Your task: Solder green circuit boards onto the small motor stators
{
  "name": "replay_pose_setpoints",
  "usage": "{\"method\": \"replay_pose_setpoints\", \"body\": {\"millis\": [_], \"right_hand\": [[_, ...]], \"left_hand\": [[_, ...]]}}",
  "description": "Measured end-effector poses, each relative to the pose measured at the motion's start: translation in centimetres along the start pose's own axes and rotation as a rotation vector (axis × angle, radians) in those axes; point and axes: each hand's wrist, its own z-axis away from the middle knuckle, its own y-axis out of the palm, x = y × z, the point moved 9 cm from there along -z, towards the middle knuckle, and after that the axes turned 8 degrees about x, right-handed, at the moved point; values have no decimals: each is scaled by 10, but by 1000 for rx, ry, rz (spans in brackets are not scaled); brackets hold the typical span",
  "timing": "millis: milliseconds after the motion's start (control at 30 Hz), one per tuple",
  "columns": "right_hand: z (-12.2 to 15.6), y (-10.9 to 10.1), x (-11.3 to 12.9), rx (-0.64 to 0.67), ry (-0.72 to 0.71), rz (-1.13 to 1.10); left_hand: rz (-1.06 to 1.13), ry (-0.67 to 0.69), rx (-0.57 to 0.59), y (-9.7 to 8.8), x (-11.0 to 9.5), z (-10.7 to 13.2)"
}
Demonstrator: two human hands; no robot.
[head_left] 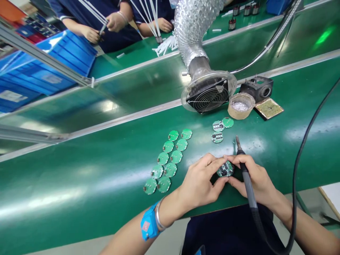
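Near the table's front edge, a round green circuit board (225, 169) with dark components facing up is held between both hands. My left hand (203, 177) pinches its left side between thumb and fingers. The fingertips of my right hand (255, 179) touch its right side. That same hand also holds a soldering iron (247, 184), whose tip points away from me, up past the board. Farther back lie two boards (217, 137) with components up and one plain green board (227, 122). To the left, several green boards (170, 170) lie in two slanting rows.
A fume extractor fan (209, 97) hangs from a foil duct (196, 28). Beside it are a round tub (241, 106), a black iron stand (256, 88) and a yellowish sponge pad (269, 108). The iron's cable (297, 156) loops at right. Co-workers' hands (114, 22) work across the bench.
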Motion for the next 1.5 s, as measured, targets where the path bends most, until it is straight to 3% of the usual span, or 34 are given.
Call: {"method": "replay_pose_setpoints", "body": {"millis": [233,367,567,800,1133,1333,1433,1500], "right_hand": [[6,12,-6,54,61,-45],[8,14,-11,59,97,-74],[9,12,-11,41,81,-39],[9,13,-8,21,63,-34],[11,11,18,14,-191,197],[13,12,16,-3,-195,246],[12,9,14,-35,-161,222],[11,7,13,-60,-133,209]], "left_hand": [[169,98,-89,11,11,5],[215,85,-76,14,16,5],[-126,45,65,18,2,-2],[-26,-3,-102,26,4,12],[-7,-124,-112,17,5,4],[134,-165,-120,19,13,5],[382,-165,-86,18,29,13],[618,-258,-57,21,48,20]]}}
